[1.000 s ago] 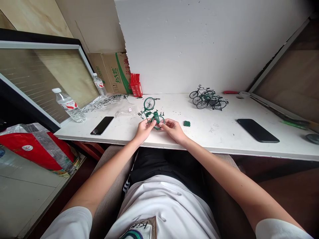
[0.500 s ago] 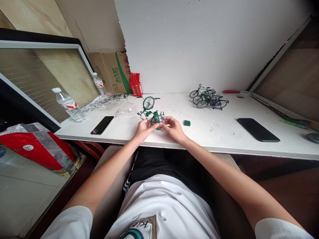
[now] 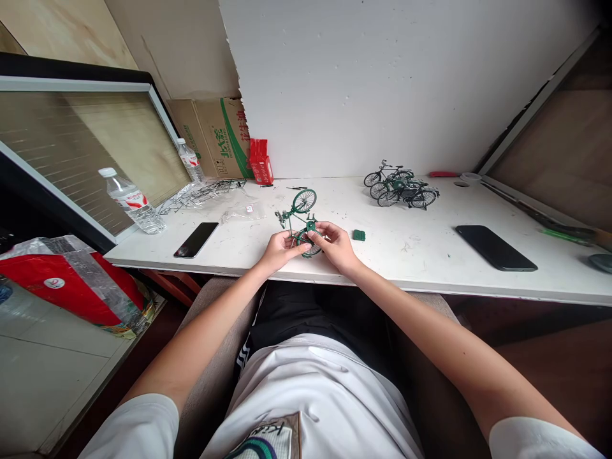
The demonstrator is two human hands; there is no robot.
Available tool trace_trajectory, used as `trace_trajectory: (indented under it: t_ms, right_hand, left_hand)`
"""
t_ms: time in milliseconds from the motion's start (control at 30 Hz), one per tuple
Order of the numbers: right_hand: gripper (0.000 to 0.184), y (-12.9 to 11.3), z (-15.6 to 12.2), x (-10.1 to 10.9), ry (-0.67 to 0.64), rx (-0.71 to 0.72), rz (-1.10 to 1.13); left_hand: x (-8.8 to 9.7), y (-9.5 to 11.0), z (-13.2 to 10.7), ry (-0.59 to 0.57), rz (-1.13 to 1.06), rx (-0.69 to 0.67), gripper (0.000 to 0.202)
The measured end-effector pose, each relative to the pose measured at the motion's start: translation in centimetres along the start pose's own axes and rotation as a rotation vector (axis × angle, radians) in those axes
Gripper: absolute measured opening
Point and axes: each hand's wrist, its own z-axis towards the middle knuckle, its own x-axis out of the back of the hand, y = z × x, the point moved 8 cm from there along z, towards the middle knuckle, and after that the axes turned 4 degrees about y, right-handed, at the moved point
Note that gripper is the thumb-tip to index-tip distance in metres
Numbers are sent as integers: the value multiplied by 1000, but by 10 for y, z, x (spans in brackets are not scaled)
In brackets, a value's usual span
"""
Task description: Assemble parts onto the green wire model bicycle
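A green model bicycle is held between my two hands above the white table, one wheel pointing away from me and the other near my fingers. My left hand grips it from the left around the near wheel, thumb across the wheel. On the right, my right hand pinches the same near end with thumb and fingers. Parts of that wheel and frame are hidden behind the fingers. Just right of my right hand lies a small dark green part, flat on the table.
Several finished-looking model bicycles stand at the back right. A black phone lies right, another phone left. Water bottles, black sprue frames, a clear plastic bag and a red box are at the left.
The green model bicycle has turned in my hands. Its far wheel has swung right and slightly toward me. Both hands keep hold of the near end.
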Motion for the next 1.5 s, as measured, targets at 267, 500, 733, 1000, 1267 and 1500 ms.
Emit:
trace_trajectory:
  t_ms: [267, 500, 733, 1000, 1267, 1500]
  right_hand:
    - [59, -8, -2, -4, -72, -4, 128]
    - [49, -9, -3, -4, -71, -3, 84]
    - [51, -7, 1, 8, 65, 56, 55]
    - [54, -6, 2, 10, 71, 75, -36]
    - [54, -5, 1, 9, 69, 63, -80]
    - [51, -6, 1, 9, 75, 85, -93]
  left_hand:
    - [3, 2, 1, -21, -74, -1, 45]
    - [10, -2, 4, -19, -168, 18, 49]
    - [17, -10, 8, 80, -265, 104, 45]
    - [21, -13, 10, 137, -284, 91, 39]
    - [23, -11, 9, 176, -297, 76, 38]
    - [24, -11, 10, 194, -280, 62, 41]
